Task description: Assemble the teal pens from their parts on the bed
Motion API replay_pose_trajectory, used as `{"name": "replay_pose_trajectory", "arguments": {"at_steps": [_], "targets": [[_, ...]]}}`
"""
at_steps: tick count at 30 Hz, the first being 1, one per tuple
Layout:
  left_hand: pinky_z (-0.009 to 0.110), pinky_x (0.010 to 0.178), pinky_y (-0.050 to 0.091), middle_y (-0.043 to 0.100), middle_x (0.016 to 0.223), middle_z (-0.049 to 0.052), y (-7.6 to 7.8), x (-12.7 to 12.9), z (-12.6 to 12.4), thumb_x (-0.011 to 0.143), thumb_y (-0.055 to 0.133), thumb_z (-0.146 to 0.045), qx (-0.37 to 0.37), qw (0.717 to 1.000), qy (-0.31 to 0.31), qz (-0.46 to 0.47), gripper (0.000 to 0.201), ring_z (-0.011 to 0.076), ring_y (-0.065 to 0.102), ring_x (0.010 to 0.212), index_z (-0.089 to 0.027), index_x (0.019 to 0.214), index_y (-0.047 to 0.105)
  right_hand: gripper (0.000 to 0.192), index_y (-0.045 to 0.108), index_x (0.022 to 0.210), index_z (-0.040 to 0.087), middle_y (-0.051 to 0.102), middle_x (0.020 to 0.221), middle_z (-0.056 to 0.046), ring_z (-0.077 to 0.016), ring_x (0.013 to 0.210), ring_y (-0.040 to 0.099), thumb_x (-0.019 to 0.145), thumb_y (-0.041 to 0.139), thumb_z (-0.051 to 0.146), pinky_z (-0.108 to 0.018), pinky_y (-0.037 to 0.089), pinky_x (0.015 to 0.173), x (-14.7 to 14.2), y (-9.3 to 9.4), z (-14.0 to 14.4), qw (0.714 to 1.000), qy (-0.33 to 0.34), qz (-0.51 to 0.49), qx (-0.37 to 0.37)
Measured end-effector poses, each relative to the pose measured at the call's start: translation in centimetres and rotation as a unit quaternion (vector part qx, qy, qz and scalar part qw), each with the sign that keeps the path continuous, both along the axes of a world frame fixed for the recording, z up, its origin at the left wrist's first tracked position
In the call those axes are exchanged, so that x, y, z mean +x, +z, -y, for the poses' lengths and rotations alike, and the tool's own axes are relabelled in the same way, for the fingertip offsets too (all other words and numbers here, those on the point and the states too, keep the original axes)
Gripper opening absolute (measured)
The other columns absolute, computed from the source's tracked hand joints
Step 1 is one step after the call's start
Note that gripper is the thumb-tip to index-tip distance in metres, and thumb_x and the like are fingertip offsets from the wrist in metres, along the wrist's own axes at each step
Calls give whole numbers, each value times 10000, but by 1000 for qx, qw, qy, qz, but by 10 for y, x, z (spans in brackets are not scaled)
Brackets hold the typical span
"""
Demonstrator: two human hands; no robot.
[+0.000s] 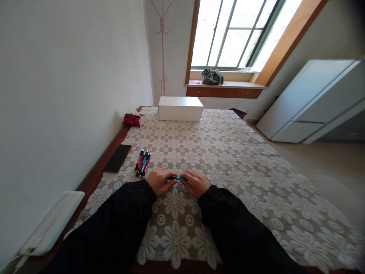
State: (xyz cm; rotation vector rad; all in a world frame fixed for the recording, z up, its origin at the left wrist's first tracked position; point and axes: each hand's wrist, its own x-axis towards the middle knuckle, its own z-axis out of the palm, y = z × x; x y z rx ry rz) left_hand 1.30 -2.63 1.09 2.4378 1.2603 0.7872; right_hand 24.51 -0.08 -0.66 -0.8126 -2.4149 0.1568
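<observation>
Two hands: I am watching the left hand [159,181] and the right hand [196,182] sitting close together over the desk [90,188], sharing one pen [179,178].
Pen: it is bridging the narrow gap between the hands, its long axis running left to right, about parallel with the near edge; its black part is pointing left, its blue part right.
Left fingers: they are pinching the black part, thumb on the near side.
Right fingers: they are gripping the blue part, tips almost meeting the left ones.
Nearer hand: neither is standing closer, since both are touching the pen.
Height: I am not managing to tell whether the pen is touching the cloth [175,239] or hanging just above it.
Bunch: several loose pens [143,163] are lying just left of the left hand and slightly beyond it, running away from the body, roughly square to the held one; the right hand is sitting farther off.
Slab: something flat and black [118,158] is lying left of the bunch.
Box: a white box [180,110] is standing at the far end, well apart from both hands.
</observation>
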Motion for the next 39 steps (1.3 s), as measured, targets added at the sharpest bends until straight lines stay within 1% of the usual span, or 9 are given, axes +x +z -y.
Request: {"name": "replay_pose_trajectory", "arguments": {"at_steps": [8,13,16,20,24,29,32,36,39], "targets": [[332,863,516,761,991,31,-1,-1,-1,1011,551,-360,2,1000,15,3,222,208,683,914,-230,1071,720,171,621,1045,201,670,894,-54,-218,834,611,1057,488,308,-323,454,757,-1,4,1,999,-8,-16,29],[310,810,525,760,926,22,-5,-2,-5,971,629,-353,10,999,3,30,167,200,678,880,-234,1021,736,176,614,1003,194,660,838,-52,-216,784,598,1053,478,293,-329,408,710,0,2,1,999,-18,-5,45],[313,818,532,759,925,26,-5,-3,-6,957,657,-348,15,998,-3,54,145,203,674,896,-240,1008,739,226,624,946,214,657,795,-43,-211,761,594,1061,450,301,-335,396,702,0,-1,1,999,-22,16,35],[313,797,535,758,902,27,-4,-2,-4,937,686,-347,20,997,3,74,134,208,675,881,-238,990,744,250,635,958,227,678,828,-46,-217,792,604,1066,436,333,-340,432,717,1,-3,1,999,-28,15,1],[306,789,526,751,904,35,-2,-2,-3,969,628,-353,18,996,38,76,174,204,675,867,-231,1014,744,225,634,994,226,680,863,-60,-231,829,606,1061,461,353,-345,452,744,1,0,0,999,-32,-13,-10],[309,804,520,752,888,26,-2,-3,-2,983,606,-336,26,997,31,70,175,208,664,875,-235,997,748,165,622,992,222,672,871,-54,-229,828,614,1035,506,331,-342,456,738,3,1,-1,999,-32,-38,-19],[316,800,522,752,918,33,-3,-6,-4,973,609,-319,32,993,57,99,165,214,665,891,-236,993,750,149,622,1004,216,678,885,-55,-222,823,627,1018,510,313,-342,478,745,6,1,-4,997,-28,-67,-32],[326,804,528,747,924,46,-4,-9,-6,963,609,-325,31,983,96,151,179,219,671,903,-231,1004,755,155,622,1034,213,674,853,-54,-198,736,611,996,520,324,-334,502,717,11,-1,-9,987,-65,-139,-37],[328,788,529,748,883,38,-5,-9,-7,971,597,-346,11,979,108,172,199,213,674,864,-229,986,758,170,630,1040,217,649,793,-35,-177,657,582,981,519,332,-310,508,657,14,-4,-13,975,-85,-193,-65]]}}
